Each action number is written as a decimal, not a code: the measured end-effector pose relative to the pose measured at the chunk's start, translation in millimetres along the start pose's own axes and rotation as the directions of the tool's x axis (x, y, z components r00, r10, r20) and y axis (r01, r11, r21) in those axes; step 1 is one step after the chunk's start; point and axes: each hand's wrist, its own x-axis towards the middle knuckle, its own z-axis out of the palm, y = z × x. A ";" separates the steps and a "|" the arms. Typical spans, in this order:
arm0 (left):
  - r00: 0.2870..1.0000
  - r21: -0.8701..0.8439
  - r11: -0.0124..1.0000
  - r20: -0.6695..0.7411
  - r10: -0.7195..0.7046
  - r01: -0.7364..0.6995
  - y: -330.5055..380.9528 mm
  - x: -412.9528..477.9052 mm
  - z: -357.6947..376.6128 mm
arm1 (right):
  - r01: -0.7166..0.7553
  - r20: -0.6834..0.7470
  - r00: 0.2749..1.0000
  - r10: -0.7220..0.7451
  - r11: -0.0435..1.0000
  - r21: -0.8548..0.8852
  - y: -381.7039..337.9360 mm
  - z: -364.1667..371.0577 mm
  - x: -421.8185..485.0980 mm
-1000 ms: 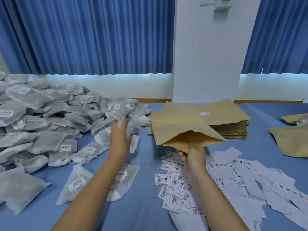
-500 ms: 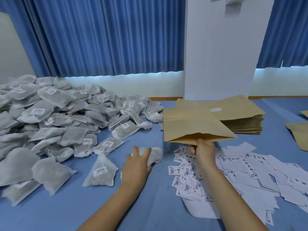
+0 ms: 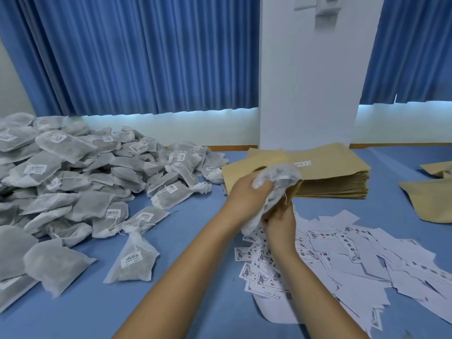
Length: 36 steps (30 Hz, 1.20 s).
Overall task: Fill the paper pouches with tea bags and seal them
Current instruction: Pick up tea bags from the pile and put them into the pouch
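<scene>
Brown paper sets the relation that matters in the head view. The pouch (image 3: 238, 171) is held off the table (image 3: 190, 223), in front of the stack (image 3: 337, 177) of spare pouches, with its near edge turned toward the person. The tea bag (image 3: 277, 176) lies right at that edge, bunched into a white mesh wad. Whether it is 1 bag or more cannot be told. Its long axis slants from upper right down to lower left, trailing between the 2 hands.

The left hand (image 3: 245, 194) is the nearer one to the bag. Its fingers are curled tight around the mesh, with the wrist angled up and the forearm reaching in from the lower left. The right hand (image 3: 280, 225) sits just below and touches the trailing mesh. Its fingers are curled upward and seem to pinch the pouch's near edge, though the mesh hides the contact.

Judging by this, the coming move is a push away from the person into the pouch mouth, which likely needs the right hand to keep that mouth spread.

A large heap (image 3: 85, 172) of tea bags lies to the left, well apart, and printed slips (image 3: 342, 250) are scattered under the right forearm.
</scene>
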 end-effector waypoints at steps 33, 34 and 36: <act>0.947 0.847 0.489 -0.047 -0.318 0.207 -46.2 47.8 -35.4 | -0.287 0.491 0.862 0.123 0.918 0.274 -14.6 34.9 -36.3; 0.941 0.820 0.529 -0.031 -0.337 0.217 -46.1 41.2 -37.5 | -0.326 0.486 0.861 0.153 0.898 0.296 -14.4 35.6 -37.4; 0.944 0.816 0.545 -0.003 -0.331 0.193 -34.6 22.3 -37.1 | -0.376 0.463 0.867 0.186 0.854 0.360 -16.1 34.5 -39.0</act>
